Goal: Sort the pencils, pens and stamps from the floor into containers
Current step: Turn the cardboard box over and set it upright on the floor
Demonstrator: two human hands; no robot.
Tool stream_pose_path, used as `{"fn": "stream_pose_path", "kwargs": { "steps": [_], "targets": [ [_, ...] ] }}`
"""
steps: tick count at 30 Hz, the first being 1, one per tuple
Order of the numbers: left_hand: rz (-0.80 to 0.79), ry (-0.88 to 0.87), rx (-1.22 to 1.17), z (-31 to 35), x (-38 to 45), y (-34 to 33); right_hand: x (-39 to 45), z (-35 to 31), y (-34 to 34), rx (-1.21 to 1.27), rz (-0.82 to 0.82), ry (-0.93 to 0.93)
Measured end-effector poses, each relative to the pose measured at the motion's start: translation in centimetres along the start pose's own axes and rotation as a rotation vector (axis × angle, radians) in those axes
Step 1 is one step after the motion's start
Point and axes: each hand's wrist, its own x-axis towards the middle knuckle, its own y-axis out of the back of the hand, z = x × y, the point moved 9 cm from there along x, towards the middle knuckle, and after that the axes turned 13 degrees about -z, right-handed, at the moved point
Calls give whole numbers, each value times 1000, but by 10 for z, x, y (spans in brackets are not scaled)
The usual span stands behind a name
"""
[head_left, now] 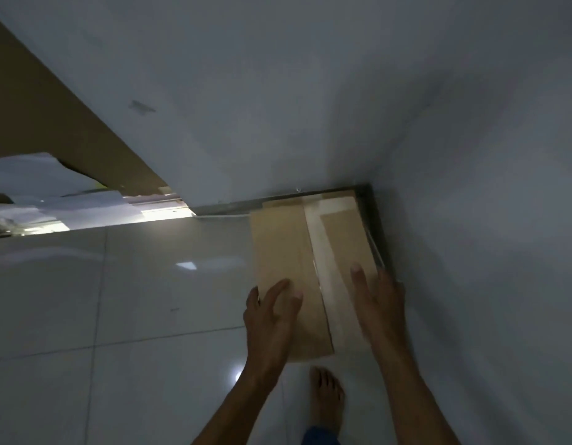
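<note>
A closed brown cardboard box (287,245) with clear tape along its top seam lies on the tiled floor in the corner of the room. My left hand (271,313) is over the box's near left part, fingers spread and relaxed, and seems to touch its top. My right hand (379,300) reaches along the box's right side with straight fingers, between the box and the wall. Neither hand grips anything. No pencils, pens or stamps are in view.
Grey walls (470,220) meet just behind the box. A brown door or panel (53,117) stands at the far left, with white sheets (53,194) below it. My bare foot (326,399) stands on the glossy white tiles (117,316) just short of the box.
</note>
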Motion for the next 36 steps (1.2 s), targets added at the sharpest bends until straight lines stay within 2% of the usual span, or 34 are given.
{"fn": "stream_pose_path", "kwargs": {
  "steps": [5, 9, 13, 15, 17, 19, 20, 22, 24, 26, 29, 36],
  "targets": [
    [37, -55, 117, 37, 72, -19, 68, -7, 11, 142, 10, -48],
    [-49, -152, 481, 90, 124, -44, 80, 40, -2, 391, 102, -251],
    [-160, -109, 584, 129, 167, -64, 65, 65, -51, 713, -80, -310],
    [-130, -91, 559, 133, 177, -60, 60, 60, -62, 769, -170, -295],
    [6, -129, 545, 132, 173, -47, 61, 49, -52, 644, -144, -254],
    [155, -154, 504, 118, 153, -37, 72, 32, -18, 362, 21, -106],
    [179, -137, 433, 105, 142, -36, 79, 21, 2, 255, 118, 11],
    [110, -51, 233, 68, 123, -46, 103, 4, 32, 72, 201, 167],
    [-32, 10, 62, 38, 110, -64, 139, -1, 50, -109, 159, 197],
    [-75, 3, -12, 28, 107, -73, 173, 3, 59, -187, 21, 134],
    [-14, 25, -64, 34, 121, -67, 189, 8, 59, -152, -141, 88],
    [36, -62, -53, 59, 144, -28, 142, 17, 36, -102, -228, 62]
  ]
}}
